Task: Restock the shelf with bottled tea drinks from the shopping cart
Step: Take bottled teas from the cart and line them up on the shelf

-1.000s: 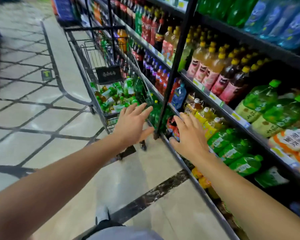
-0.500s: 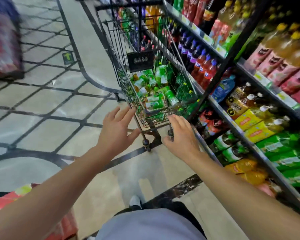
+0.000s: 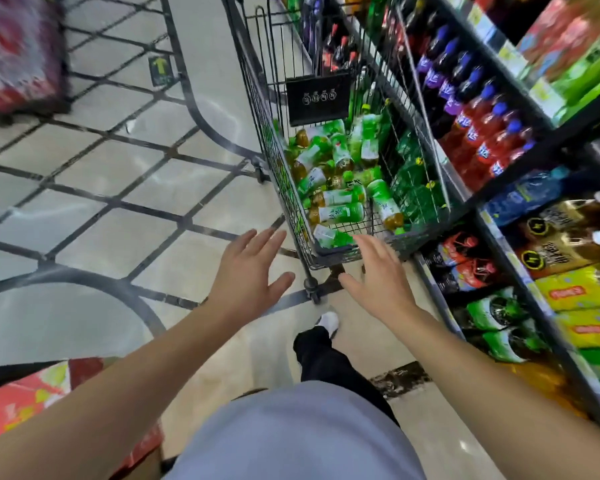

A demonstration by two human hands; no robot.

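Before the cart [image 3: 293, 161] rim, both hands [image 3: 248, 275] spread, touching nothing.

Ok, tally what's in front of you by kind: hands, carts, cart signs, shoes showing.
Hands: 2, left hand and right hand, both empty
Shopping cart: 1
Black sign on the cart: 1
White shoe: 1
Total: 5
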